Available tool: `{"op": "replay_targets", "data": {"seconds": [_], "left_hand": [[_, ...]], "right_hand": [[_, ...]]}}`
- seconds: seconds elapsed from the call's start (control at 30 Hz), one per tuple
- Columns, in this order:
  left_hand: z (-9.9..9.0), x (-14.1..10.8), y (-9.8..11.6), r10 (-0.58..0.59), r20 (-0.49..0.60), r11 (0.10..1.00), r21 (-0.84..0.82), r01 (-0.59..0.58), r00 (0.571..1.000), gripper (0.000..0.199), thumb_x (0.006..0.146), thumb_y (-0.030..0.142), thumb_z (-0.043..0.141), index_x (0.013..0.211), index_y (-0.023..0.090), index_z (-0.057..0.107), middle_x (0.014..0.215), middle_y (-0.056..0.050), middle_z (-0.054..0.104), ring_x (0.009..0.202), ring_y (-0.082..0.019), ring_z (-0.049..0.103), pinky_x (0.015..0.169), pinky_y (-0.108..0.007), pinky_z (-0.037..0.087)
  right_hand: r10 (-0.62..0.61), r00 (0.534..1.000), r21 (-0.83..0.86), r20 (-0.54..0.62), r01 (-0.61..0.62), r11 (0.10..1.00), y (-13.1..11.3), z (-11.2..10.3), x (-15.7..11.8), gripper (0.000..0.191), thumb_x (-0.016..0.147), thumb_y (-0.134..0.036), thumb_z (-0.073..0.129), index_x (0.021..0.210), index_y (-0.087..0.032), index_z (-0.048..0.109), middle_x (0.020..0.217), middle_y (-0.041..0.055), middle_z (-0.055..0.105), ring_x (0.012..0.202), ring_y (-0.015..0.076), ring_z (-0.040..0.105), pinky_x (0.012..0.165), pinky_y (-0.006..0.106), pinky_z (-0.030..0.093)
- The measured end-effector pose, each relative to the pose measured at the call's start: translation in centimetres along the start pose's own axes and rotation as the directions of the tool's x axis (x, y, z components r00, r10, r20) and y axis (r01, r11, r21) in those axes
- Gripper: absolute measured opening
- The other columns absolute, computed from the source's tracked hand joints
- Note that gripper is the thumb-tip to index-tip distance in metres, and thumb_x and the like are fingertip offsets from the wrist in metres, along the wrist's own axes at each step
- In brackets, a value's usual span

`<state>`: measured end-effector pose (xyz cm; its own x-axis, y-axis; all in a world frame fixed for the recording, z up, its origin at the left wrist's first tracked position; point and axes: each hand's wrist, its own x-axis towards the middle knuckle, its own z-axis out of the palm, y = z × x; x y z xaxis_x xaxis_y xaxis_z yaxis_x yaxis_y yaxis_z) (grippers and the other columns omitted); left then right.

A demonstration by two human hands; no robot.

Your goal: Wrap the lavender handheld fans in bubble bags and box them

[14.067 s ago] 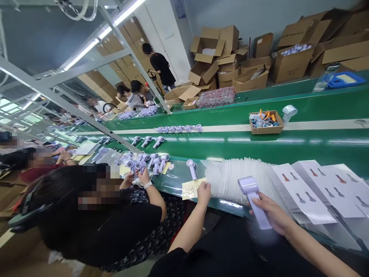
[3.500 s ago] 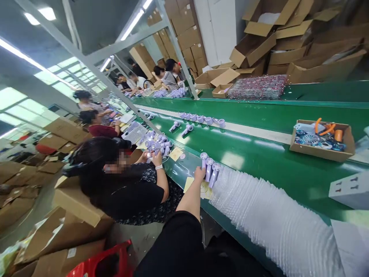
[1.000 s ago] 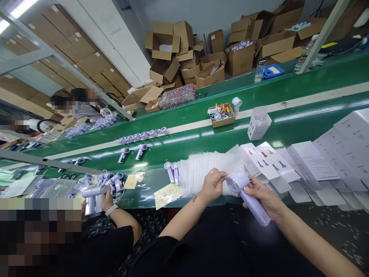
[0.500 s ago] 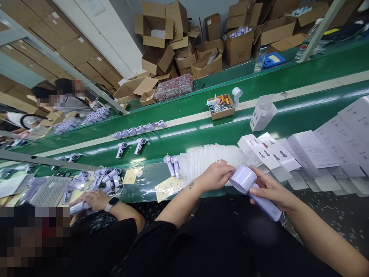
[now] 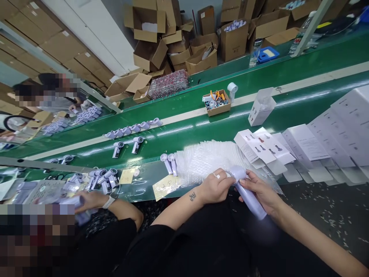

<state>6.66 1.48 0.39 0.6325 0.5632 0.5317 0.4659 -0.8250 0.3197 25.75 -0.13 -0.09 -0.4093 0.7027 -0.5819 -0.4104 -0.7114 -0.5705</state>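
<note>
A lavender handheld fan (image 5: 251,198) is held in my right hand (image 5: 259,188), whose fingers wrap round it just below the head. Its handle slants down to the right. My left hand (image 5: 218,185) is closed at the fan's head, pinching the edge of a clear plastic bag that partly covers the head. Behind both hands lies a fanned stack of clear bags (image 5: 198,157) on the green bench. Two small lavender fans (image 5: 170,164) rest just left of the stack.
White printed boxes (image 5: 305,148) line the right side. Farther back stand a carton of parts (image 5: 218,109), an upright fan (image 5: 232,91) and an open white box (image 5: 261,109). At the left, a co-worker's hand (image 5: 92,201) is close to several fans.
The fan's head has moved into the plastic at my left hand, and the fan has shifted slightly left. The bag stack's right end has spread out. The co-worker's hand has lifted a fan.
</note>
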Motion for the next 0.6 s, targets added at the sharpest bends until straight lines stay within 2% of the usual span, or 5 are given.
{"op": "replay_targets", "data": {"seconds": [0.13,0.2,0.37,0.53,0.6], "left_hand": [[-0.5,1.0,0.0,0.212,0.022,0.974,0.077,-0.213,0.977,0.025,0.081,0.009,0.045,0.103,0.009,0.055,0.068,-0.005,0.053,0.066,-0.017,0.050,0.061,-0.032,0.047],[-0.7,0.9,-0.2,0.249,0.050,0.962,0.104,-0.253,0.967,0.025,0.081,0.009,0.046,0.105,0.009,0.054,0.068,-0.005,0.053,0.064,-0.016,0.050,0.060,-0.031,0.047],[0.7,0.3,-0.2,-0.015,0.011,0.971,0.239,0.012,1.000,0.016,0.083,0.013,0.046,0.094,0.009,0.057,0.068,-0.006,0.054,0.065,-0.017,0.052,0.058,-0.031,0.047],[2.8,1.4,1.3,0.076,0.051,0.990,0.111,-0.082,0.996,0.014,0.082,0.018,0.048,0.088,0.011,0.060,0.067,-0.005,0.058,0.062,-0.016,0.053,0.058,-0.029,0.047],[2.5,1.9,1.2,-0.071,0.040,0.998,0.004,0.070,0.997,0.014,0.080,0.016,0.049,0.087,0.013,0.061,0.067,-0.005,0.060,0.064,-0.015,0.055,0.061,-0.028,0.048]], "right_hand": [[0.006,1.000,0.049,0.001,-0.006,0.999,-0.5,0.2,-0.7,0.045,0.071,-0.024,0.072,0.108,-0.031,0.048,0.083,-0.0024,0.061,0.071,0.0175,0.063,0.050,0.029,0.055],[-0.031,0.998,0.059,-0.045,0.033,0.998,-0.8,0.1,-1.2,0.041,0.070,-0.024,0.072,0.103,-0.030,0.048,0.084,-0.0025,0.062,0.072,0.0183,0.063,0.052,0.030,0.056],[-0.106,0.971,0.025,-0.213,0.114,0.993,0.0,0.0,-1.1,0.036,0.070,-0.026,0.072,0.095,-0.028,0.046,0.082,-0.0035,0.063,0.071,0.0184,0.064,0.056,0.032,0.056],[-0.068,0.973,0.092,-0.222,0.091,0.992,0.9,-0.4,0.6,0.035,0.069,-0.015,0.067,0.093,-0.027,0.044,0.068,-0.0060,0.061,0.060,0.0144,0.062,0.052,0.024,0.051],[0.011,0.970,0.105,-0.241,0.015,0.994,0.5,-0.5,0.7,0.031,0.071,-0.019,0.067,0.089,-0.026,0.043,0.068,-0.0047,0.061,0.062,0.0150,0.062,0.055,0.025,0.051]]}}
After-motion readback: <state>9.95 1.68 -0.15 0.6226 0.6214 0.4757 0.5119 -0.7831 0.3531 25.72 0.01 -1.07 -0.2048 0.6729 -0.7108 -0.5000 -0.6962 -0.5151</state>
